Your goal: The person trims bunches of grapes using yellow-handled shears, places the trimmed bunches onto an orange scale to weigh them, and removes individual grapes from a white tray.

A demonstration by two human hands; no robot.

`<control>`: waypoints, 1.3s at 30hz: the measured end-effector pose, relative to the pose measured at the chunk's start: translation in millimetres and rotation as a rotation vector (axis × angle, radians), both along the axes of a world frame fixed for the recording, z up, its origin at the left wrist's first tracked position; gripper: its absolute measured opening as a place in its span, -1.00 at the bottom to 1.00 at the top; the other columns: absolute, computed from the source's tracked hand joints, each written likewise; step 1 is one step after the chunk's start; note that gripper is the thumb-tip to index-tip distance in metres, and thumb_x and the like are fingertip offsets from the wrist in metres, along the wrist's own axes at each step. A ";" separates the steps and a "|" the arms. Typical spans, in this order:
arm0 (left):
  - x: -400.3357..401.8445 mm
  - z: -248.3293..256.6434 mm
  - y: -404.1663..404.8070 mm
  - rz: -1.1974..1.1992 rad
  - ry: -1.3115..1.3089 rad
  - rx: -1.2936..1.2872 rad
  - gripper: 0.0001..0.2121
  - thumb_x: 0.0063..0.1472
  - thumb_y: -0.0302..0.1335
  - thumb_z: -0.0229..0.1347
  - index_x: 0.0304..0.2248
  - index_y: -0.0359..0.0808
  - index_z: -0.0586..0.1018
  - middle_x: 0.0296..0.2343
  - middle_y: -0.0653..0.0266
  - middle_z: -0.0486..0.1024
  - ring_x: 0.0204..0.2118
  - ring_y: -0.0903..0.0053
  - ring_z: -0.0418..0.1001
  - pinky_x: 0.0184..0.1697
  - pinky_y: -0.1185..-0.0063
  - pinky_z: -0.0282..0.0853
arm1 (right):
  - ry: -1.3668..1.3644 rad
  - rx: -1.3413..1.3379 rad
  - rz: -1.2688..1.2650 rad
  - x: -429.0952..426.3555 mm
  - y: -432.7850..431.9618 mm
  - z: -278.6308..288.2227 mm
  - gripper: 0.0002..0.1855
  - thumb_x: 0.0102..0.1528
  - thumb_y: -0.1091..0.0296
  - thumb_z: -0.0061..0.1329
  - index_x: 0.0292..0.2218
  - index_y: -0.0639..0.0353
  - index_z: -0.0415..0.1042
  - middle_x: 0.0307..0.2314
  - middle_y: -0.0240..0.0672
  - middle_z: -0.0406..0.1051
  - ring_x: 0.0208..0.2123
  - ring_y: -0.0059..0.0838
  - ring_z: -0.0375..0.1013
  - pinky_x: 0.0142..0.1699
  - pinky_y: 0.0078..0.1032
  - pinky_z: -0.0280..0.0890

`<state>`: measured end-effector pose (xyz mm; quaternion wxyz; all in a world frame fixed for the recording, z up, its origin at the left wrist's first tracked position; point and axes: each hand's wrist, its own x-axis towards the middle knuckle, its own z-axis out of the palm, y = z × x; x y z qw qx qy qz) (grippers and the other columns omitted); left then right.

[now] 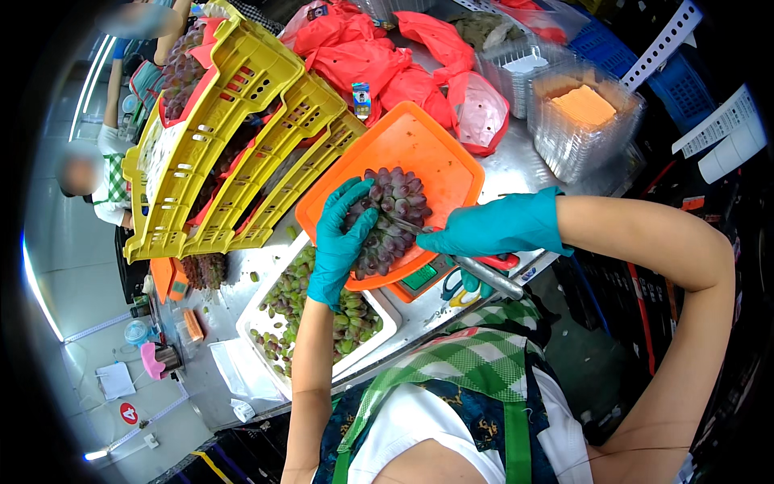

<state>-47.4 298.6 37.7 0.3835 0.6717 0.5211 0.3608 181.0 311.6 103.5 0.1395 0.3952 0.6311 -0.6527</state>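
A bunch of dark purple grapes (396,199) lies on an orange plastic tray (435,139). My left hand (340,242), in a teal glove, grips the bunch from its left side, fingers over the grapes. In my gloved right hand (484,228) is a pair of pruning snips (406,226) with a red handle part; their metal tip reaches in among the grapes. Whether the blades are closed cannot be seen. Beneath the tray sits an orange digital scale (417,281) with a lit green display. A white tray (387,320) of loose green and reddish grapes stands below my left wrist.
Stacked yellow crates (242,121) with grapes rise at left. Red plastic bags (375,60) and clear plastic boxes (574,130) line the far side. Yellow-handled scissors (464,297) lie by the table's near edge. Another person (112,175) stands beyond the crates.
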 end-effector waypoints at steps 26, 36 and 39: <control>-46.4 -45.1 -0.7 0.481 -0.797 -0.342 -0.70 0.08 -0.41 -0.04 -0.16 -0.27 0.33 -0.23 0.33 0.32 -0.22 0.57 0.30 -0.16 0.62 0.23 | 0.049 0.109 -0.286 -10.3 -24.5 -20.7 -0.49 -0.10 -0.10 -0.15 -0.33 0.22 0.27 -0.50 -0.20 0.35 -0.46 -0.39 0.37 -0.35 -0.49 0.23; -41.4 -20.4 15.1 0.216 -0.292 0.012 -0.53 -0.01 -0.54 0.02 -0.05 -0.25 0.21 -0.13 0.26 0.18 -0.09 0.50 0.17 -0.03 0.59 0.08 | -0.113 0.668 -0.065 -19.9 -17.0 -12.4 -0.55 -0.10 -0.07 -0.18 -0.45 0.21 0.29 -0.66 -0.14 0.33 -0.57 -0.15 0.35 -0.47 -0.32 0.22; -40.3 -20.5 15.2 0.215 -0.321 -0.015 -0.52 -0.01 -0.59 -0.02 -0.04 -0.27 0.19 -0.11 0.26 0.17 -0.06 0.51 0.15 -0.01 0.60 0.05 | -0.118 0.813 -0.010 -24.9 -12.6 -10.3 -0.59 -0.09 -0.03 -0.18 -0.50 0.22 0.30 -0.68 -0.16 0.33 -0.60 -0.17 0.35 -0.51 -0.31 0.21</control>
